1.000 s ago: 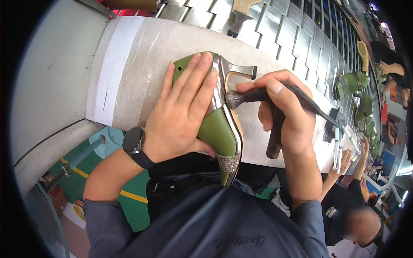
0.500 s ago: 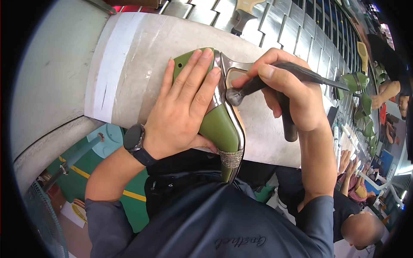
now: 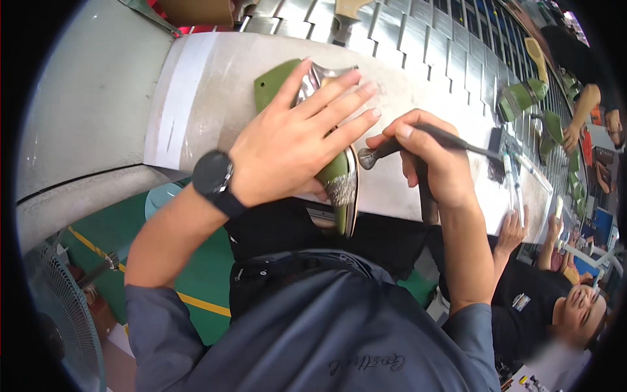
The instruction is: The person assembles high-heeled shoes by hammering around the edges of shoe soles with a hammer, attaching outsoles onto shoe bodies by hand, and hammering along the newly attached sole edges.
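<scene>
A green shoe last (image 3: 269, 85) lies on its side on the pale bench, dressed with a shoe that has a metallic silver part (image 3: 315, 80) and a glittery band (image 3: 341, 189) near the toe. Across its middle lies my left hand (image 3: 304, 134), fingers spread and stretched flat, hiding much of the shoe. My right hand (image 3: 436, 157) is closed around a dark hammer (image 3: 429, 196). The hammer's round face (image 3: 367, 159) is close beside the sole edge; its thin other end points right. A watch is on my left wrist.
Behind the bench (image 3: 215, 111) runs a slatted metal conveyor (image 3: 424, 39) carrying more green lasts (image 3: 522, 98) and a wooden-handled brush (image 3: 349, 8). Pen-like tools (image 3: 516, 179) lie at the bench's right end. Co-workers sit at the right; a fan (image 3: 68, 313) stands lower left.
My left hand has turned and slid across the shoe, fingers now reaching over its sole edge. The shoe has shifted and tilted. The hammer face has moved from the shoe's waist toward the toe.
</scene>
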Available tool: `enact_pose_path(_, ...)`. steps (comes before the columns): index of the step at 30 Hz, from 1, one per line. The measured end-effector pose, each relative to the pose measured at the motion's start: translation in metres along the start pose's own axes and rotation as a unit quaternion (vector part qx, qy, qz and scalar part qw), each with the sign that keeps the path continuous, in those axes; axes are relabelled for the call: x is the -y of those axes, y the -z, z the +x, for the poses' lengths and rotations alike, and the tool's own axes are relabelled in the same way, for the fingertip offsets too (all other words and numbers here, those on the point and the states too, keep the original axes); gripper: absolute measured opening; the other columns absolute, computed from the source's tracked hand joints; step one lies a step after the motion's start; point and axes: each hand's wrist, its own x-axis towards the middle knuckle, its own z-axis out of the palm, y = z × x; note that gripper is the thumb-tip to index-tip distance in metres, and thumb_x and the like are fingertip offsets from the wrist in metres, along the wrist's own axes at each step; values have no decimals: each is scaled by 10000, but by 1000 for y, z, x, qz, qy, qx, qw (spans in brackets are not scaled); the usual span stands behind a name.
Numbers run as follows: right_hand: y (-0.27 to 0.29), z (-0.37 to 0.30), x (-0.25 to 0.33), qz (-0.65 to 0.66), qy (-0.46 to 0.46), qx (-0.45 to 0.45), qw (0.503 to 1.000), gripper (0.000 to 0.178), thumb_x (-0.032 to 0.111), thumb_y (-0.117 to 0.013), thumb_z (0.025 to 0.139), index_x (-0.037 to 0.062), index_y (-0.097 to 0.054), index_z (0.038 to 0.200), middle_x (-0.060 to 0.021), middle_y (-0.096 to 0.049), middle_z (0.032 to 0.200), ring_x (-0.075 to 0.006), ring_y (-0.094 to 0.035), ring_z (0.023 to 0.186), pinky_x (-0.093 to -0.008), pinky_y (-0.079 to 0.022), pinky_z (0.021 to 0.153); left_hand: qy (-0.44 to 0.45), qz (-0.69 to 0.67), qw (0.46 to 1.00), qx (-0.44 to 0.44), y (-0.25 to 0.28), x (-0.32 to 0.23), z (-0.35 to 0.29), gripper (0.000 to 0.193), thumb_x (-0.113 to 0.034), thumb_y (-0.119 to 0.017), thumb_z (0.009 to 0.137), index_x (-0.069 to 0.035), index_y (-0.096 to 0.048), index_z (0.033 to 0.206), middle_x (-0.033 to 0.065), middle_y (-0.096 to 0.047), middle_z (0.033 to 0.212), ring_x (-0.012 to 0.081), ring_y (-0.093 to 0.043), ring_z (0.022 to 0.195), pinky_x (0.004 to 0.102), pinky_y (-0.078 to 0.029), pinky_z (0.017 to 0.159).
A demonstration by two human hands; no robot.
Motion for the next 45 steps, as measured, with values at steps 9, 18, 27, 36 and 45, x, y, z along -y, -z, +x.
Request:
enact_pose_path(9, -6, -83, 24, 103, 216, -215, 947, 231, 137, -478, 1047, 2, -665, 1048, -207, -772, 1101, -62, -539, 591, -184, -441, 573, -47, -30, 998, -43, -22, -9, 6, 884, -307, -970, 466, -118, -620, 1256, 28, -672, 1207, 253, -623, 1214, 570, -275, 1258)
enact_pose_path(18, -6, -59, 16, 1, 198, -158, 967, 233, 206, -641, 1009, -16, -690, 1064, -113, -767, 912, -49, -551, 553, -212, -451, 509, -44, -12, 997, -59, -29, -4, -1, 857, -390, -974, 482, -125, -618, 1216, 6, -668, 1149, 230, -612, 1186, 524, -293, 1232)
enact_pose_path(27, -15, -50, 1, 25, 105, -83, 991, 180, 177, -697, 981, 12, -733, 1043, -31, -785, 889, -29, -529, 549, -211, -424, 505, -56, 23, 996, -69, -29, -6, 6, 865, -423, -969, 483, -116, -622, 1213, 21, -667, 1152, 242, -611, 1202, 510, -323, 1203)
enact_pose_path(36, -8, -73, -7, 2, 111, -34, 993, 193, 163, -694, 987, 3, -741, 1084, -53, -741, 839, -61, -636, 731, -263, -518, 638, -64, 13, 995, -79, -29, -7, 14, 794, -367, -960, 550, -107, -617, 1217, 79, -682, 1184, 312, -629, 1167, 542, -337, 1187)
enact_pose_path(45, 34, -78, -35, -497, 233, -124, 827, 939, 177, -811, 737, 79, -426, 1587, -297, -484, 1529, -455, -625, 1191, -490, -496, 1055, 106, -473, 831, -274, 2, -13, 10, 558, -256, -866, 887, -52, -591, 1328, 100, -677, 1261, 212, -659, 1165, 393, -552, 1011)
